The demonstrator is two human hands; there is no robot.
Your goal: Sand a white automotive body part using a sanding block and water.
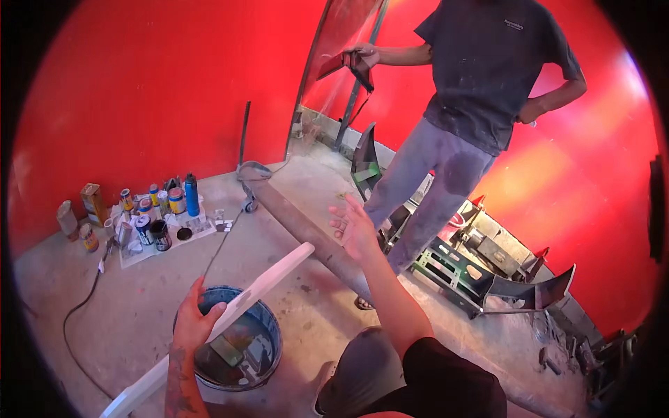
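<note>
My left hand [195, 317] grips a long white strip [272, 273] that slants from the lower left up to the middle of the view. My right hand [354, 230] is raised just beyond the strip's upper end, palm turned up and fingers apart, not touching it. Below the strip stands a dark bucket [268, 334] with murky water and a greenish rectangular block [226, 350] in it.
A co-worker [488, 76] stands ahead, holding a dark angular piece [355, 70]. A long tube on a wheeled stand [279, 212] crosses the floor. Cans and bottles [176, 202] sit at left by a hose [80, 310]. Metal parts [453, 272] lie along the right wall.
</note>
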